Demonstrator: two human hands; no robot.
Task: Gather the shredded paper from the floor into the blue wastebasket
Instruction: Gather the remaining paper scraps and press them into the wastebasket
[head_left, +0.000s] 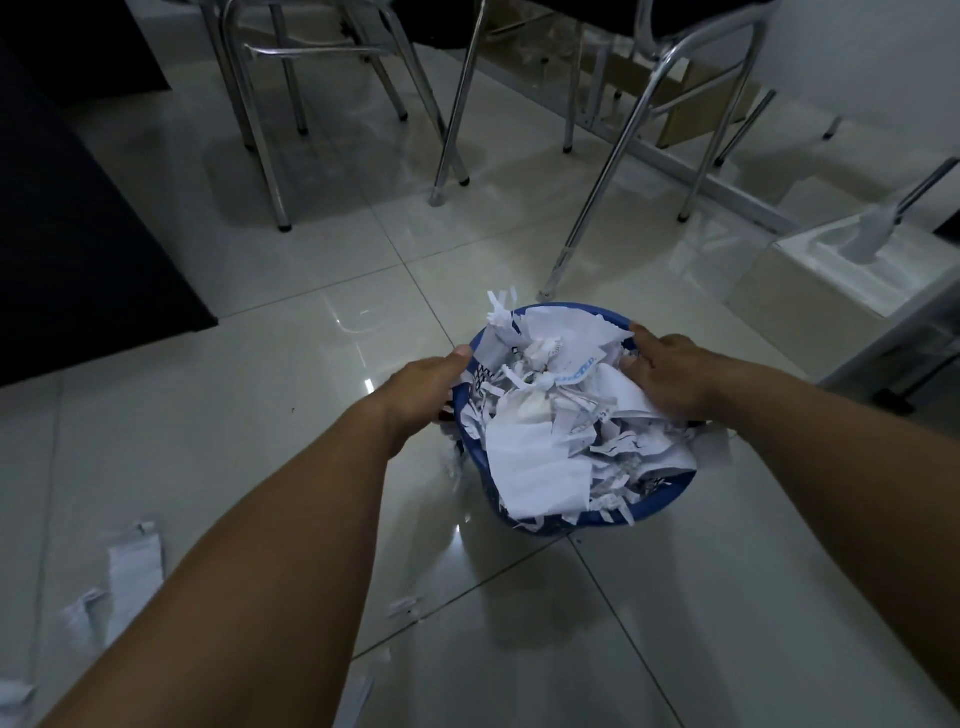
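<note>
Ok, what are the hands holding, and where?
The blue wastebasket: the left hand grips its left rim, thumb on top; the right hand lies over the right rim and shredded paper, whether gripping cannot be told.
</note>
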